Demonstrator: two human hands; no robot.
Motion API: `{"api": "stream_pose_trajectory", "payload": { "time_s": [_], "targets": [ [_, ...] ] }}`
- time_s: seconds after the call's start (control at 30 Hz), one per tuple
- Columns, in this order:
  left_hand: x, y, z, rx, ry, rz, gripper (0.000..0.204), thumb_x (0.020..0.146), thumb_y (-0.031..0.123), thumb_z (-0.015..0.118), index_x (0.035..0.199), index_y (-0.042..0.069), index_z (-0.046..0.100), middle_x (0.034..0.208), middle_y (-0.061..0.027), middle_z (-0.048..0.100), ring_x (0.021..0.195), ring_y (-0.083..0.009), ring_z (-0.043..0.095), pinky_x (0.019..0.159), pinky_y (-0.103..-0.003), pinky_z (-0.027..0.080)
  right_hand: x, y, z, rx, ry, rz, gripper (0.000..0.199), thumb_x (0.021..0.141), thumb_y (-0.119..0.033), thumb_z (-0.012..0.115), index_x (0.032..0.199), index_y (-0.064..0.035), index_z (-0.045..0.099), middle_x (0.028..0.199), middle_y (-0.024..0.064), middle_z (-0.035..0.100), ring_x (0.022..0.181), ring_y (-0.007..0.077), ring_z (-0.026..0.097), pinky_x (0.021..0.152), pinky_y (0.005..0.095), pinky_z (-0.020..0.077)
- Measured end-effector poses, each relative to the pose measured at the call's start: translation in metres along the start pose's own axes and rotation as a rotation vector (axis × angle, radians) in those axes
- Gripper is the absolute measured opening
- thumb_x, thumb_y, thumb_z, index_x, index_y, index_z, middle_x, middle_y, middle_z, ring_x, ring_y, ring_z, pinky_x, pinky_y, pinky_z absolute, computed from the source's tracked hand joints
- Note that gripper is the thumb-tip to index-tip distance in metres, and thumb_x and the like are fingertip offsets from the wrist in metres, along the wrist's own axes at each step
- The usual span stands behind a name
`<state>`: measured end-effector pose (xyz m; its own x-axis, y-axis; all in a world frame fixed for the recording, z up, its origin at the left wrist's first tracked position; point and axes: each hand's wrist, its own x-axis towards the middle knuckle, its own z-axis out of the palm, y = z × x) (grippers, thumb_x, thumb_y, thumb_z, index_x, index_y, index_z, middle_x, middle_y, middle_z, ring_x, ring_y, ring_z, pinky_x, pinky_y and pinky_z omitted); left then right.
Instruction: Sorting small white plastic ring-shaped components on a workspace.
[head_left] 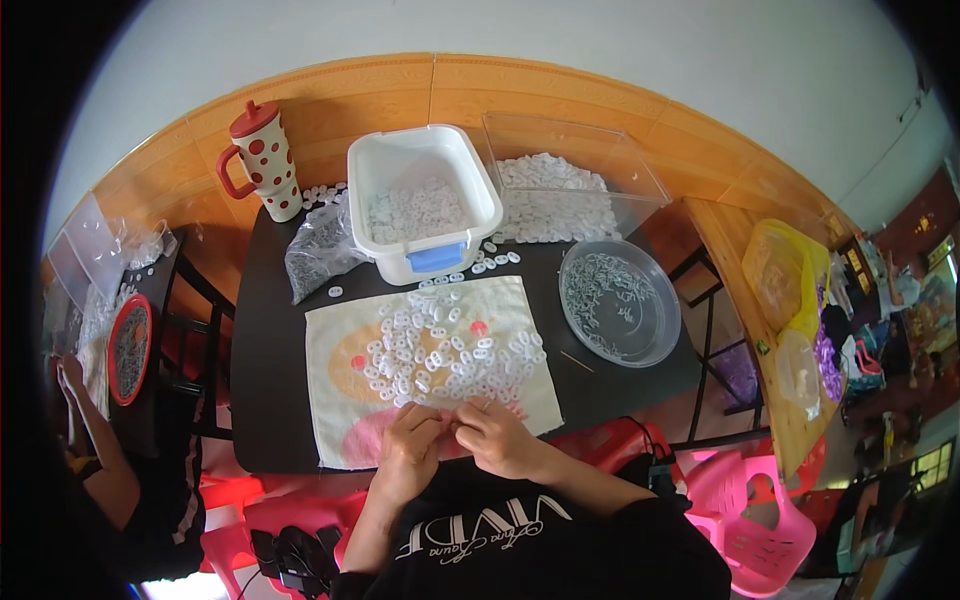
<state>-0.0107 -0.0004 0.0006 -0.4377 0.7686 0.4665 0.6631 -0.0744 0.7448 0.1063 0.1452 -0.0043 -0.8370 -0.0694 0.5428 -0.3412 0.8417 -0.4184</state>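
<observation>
My left hand (411, 444) and my right hand (492, 437) meet at the near edge of a printed cloth (332, 345). Their fingers are pinched close together, and anything between them is too small or hidden to make out. Just beyond the fingertips, a loose spread of small white oval plastic pieces (405, 350), several showing two holes, covers the cloth's middle. To the right stands a round clear tub (665, 335) with many thin grey metal-looking bits (603, 295) inside. A thin wooden stick (577, 361) lies between the cloth and that tub.
Behind the cloth stand a white bin (487, 200) and a clear box (630, 180), both holding white pieces. Left of them are a bag of grey bits (318, 250) and a dotted tumbler (268, 160). Another person's arm (108, 450) is at far left; a pink chair (755, 530) is at right.
</observation>
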Motion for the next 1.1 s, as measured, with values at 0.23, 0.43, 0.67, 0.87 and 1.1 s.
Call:
{"api": "stream_pose_trajectory", "payload": {
  "time_s": [0.23, 0.43, 0.67, 0.87, 1.1],
  "targets": [
    [0.002, -0.003, 0.000, 0.075, -0.045, 0.060, 0.013, 0.069, -0.012, 0.064, 0.079, -0.004, 0.062, 0.086, -0.0147, 0.064, 0.077, -0.0334, 0.060, 0.066, -0.039, 0.050, 0.000, 0.004, 0.003, 0.025, -0.022, 0.001, 0.023, 0.061, -0.003, 0.062, 0.083, -0.0016, 0.054, 0.091, 0.0129, 0.052, 0.087, 0.0313, 0.056, 0.078, 0.0402, 0.0486],
    [0.001, -0.003, 0.000, 0.113, -0.102, 0.070, 0.013, 0.070, -0.012, 0.063, 0.080, -0.003, 0.062, 0.087, -0.0145, 0.064, 0.079, -0.0340, 0.060, 0.068, -0.040, 0.050, 0.000, 0.007, 0.002, 0.018, -0.040, -0.006, 0.021, 0.061, -0.003, 0.062, 0.081, -0.0021, 0.055, 0.091, 0.0133, 0.053, 0.085, 0.0318, 0.056, 0.077, 0.0403, 0.0479],
    [-0.002, 0.002, -0.008, -0.112, -0.036, -0.233, 0.031, 0.075, -0.008, 0.067, 0.105, -0.003, 0.069, 0.091, -0.0153, 0.066, 0.083, -0.0309, 0.066, 0.072, -0.036, 0.053, 0.013, 0.003, -0.020, 0.184, 0.144, 0.059, 0.016, 0.076, 0.012, 0.061, 0.085, -0.0011, 0.059, 0.082, 0.0123, 0.059, 0.072, 0.0315, 0.059, 0.062, 0.0383, 0.0484],
    [-0.007, 0.000, -0.007, -0.005, -0.018, -0.054, 0.030, 0.077, -0.004, 0.069, 0.106, -0.004, 0.068, 0.092, -0.0164, 0.066, 0.082, -0.0303, 0.066, 0.072, -0.036, 0.054, 0.120, 0.074, -0.152, -0.437, 0.560, -0.087, 0.005, 0.089, 0.002, 0.061, 0.085, -0.0008, 0.060, 0.080, 0.0140, 0.062, 0.068, 0.0275, 0.060, 0.062, 0.0341, 0.0475],
    [-0.009, -0.002, -0.006, -0.019, 0.030, -0.017, 0.027, 0.077, -0.003, 0.070, 0.103, -0.004, 0.069, 0.091, -0.0170, 0.066, 0.083, -0.0324, 0.064, 0.072, -0.038, 0.053, 0.109, 0.101, -0.122, 0.031, 0.243, 0.301, 0.006, 0.091, 0.004, 0.059, 0.090, 0.0014, 0.064, 0.081, 0.0042, 0.062, 0.074, 0.0086, 0.057, 0.064, 0.0262, 0.0464]
  ]
}}
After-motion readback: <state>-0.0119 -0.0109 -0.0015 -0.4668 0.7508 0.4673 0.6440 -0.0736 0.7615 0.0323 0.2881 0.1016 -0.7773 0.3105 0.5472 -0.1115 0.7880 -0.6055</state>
